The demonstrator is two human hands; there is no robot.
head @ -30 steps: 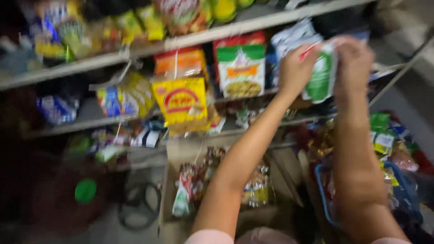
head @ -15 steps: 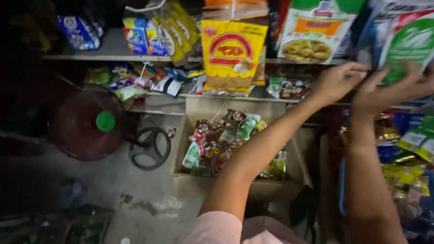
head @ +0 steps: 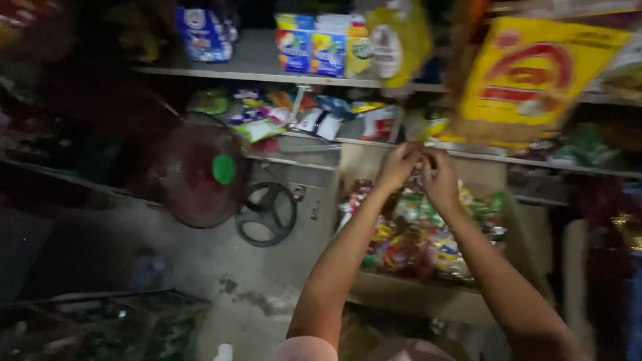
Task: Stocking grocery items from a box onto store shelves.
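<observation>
both hands meet over the cardboard box point(head: 428, 294) of bright snack packets point(head: 414, 241), the left hand point(head: 400, 165) and right hand point(head: 438, 175) touching at the fingertips with fingers curled in; blur hides whether they pinch anything. the box sits on the floor below the lower shelf point(head: 314, 142), beside a small fan point(head: 200, 174) with a green hub. a big yellow bag point(head: 528, 80) hangs just above and to the right of the hands.
</observation>
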